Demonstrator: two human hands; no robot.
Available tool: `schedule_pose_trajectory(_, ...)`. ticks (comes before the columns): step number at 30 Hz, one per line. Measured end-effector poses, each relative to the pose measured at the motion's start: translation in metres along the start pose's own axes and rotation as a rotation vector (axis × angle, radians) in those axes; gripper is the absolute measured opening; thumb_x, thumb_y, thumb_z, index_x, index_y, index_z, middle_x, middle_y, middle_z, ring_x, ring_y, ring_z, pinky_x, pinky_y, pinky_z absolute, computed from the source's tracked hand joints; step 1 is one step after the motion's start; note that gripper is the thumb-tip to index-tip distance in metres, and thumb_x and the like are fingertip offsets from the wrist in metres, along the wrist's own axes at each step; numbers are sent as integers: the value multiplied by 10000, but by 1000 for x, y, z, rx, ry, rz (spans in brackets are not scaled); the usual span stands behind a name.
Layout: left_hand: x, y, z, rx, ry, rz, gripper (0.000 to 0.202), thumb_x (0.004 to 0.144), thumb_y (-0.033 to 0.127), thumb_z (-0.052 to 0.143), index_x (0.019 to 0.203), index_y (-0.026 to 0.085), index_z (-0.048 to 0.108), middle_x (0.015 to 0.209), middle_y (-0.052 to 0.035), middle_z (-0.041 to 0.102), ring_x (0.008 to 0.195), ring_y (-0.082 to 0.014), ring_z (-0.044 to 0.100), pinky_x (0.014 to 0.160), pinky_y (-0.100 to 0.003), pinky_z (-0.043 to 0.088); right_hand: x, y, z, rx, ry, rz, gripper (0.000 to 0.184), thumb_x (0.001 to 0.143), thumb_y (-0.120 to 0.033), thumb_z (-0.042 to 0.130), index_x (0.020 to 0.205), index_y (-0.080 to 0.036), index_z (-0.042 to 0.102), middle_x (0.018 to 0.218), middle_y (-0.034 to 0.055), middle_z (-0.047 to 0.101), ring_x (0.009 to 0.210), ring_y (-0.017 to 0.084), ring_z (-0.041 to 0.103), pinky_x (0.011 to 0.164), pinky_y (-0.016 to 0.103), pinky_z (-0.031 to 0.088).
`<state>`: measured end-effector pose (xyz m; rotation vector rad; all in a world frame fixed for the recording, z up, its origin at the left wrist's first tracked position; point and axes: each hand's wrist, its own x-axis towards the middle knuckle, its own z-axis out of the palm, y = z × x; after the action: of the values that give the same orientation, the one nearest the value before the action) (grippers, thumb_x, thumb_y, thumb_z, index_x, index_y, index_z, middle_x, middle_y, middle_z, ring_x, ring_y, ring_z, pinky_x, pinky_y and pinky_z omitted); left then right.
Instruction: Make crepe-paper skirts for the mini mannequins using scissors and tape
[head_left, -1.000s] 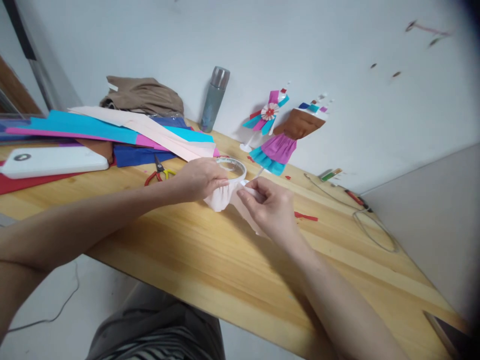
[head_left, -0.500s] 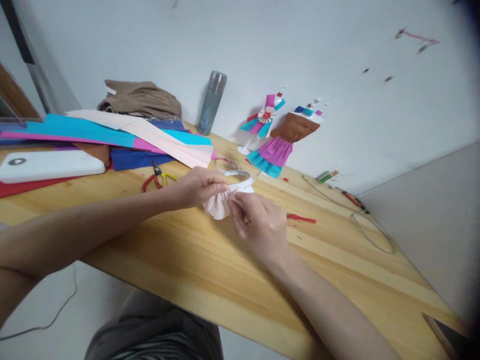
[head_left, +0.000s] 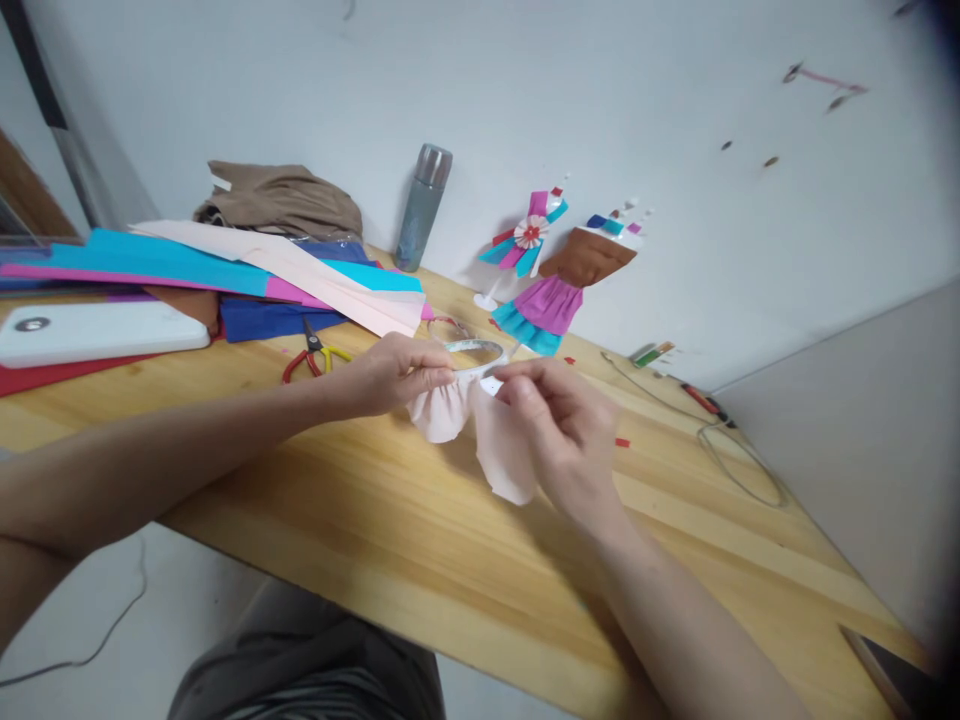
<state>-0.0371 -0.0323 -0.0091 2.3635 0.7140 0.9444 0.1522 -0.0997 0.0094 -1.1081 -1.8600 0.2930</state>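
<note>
My left hand is closed, pinching a white ring that looks like a roll of tape together with the gathered edge of a pale pink paper strip. The pleated part of the strip hangs below the ring in soft folds. My right hand pinches the strip's upper edge beside the ring, and a smooth, ungathered flap hangs from its fingertips. Thumb and fingers partly hide the edge where strip and ring meet. Red-and-yellow-handled scissors lie just left of my left hand.
Coloured paper sheets and a white power bank lie at left. A grey bottle stands by the wall. Two small dress forms in paper outfits, one with a pink-and-blue skirt, stand behind my hands. A cable curls at right.
My right hand has moved right, away from my left hand, drawing the pale pink paper out so a flat flap now shows. My left hand has stayed in place.
</note>
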Motion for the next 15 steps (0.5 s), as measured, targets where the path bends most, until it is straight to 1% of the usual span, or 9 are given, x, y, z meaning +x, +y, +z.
schedule_pose_trajectory(2,-1,-3,1,40,3,34,299,872,283,416,644,154,560,622,3,549,621,-106,508,604,-211,376,3,3,-2,78,30,100,117,866,-225,508,910,-206,614,673,19,625,578,155,577,550,293,454)
schedule_pose_trajectory(3,-1,-4,1,61,4,53,299,881,290,415,670,156,578,644,-7,579,645,-114,527,636,-219,395,4,4,-2,81,26,117,126,838,-215,540,939,-205,615,660,16,623,567,157,581,549,297,463)
schedule_pose_trajectory(5,0,-8,3,94,7,113,298,894,304,412,714,161,602,695,-24,627,711,-132,558,751,-246,427,6,7,-1,34,-12,87,185,784,-190,584,965,-194,624,639,12,620,541,152,577,538,294,466)
schedule_pose_trajectory(8,2,-12,6,139,4,249,328,909,318,389,690,169,583,677,-19,624,746,-144,558,930,-314,404,5,7,-1,-64,-93,26,201,748,-145,570,933,-180,642,598,-6,604,483,120,534,487,260,439)
schedule_pose_trajectory(9,2,-13,7,155,8,291,343,914,318,378,670,168,567,652,-13,609,731,-144,549,954,-333,395,5,7,-1,-90,-123,17,192,740,-129,559,904,-178,645,579,-15,593,466,108,516,473,247,426)
schedule_pose_trajectory(11,4,-15,9,182,17,356,358,919,308,368,635,164,533,612,-3,576,678,-138,521,957,-355,400,5,5,-2,-128,-172,13,163,723,-109,547,840,-173,641,547,-29,567,446,90,484,460,227,405)
schedule_pose_trajectory(13,4,-16,9,202,20,404,346,913,275,376,611,164,504,584,9,551,625,-127,492,949,-360,408,6,4,-4,-160,-209,19,134,710,-103,545,794,-170,625,524,-37,542,439,82,460,457,219,388)
schedule_pose_trajectory(15,4,-16,9,233,-2,439,332,898,235,380,589,166,482,550,22,517,583,-121,466,944,-362,411,6,3,-5,-202,-239,27,113,699,-104,540,758,-172,609,510,-39,519,437,82,439,453,219,363)
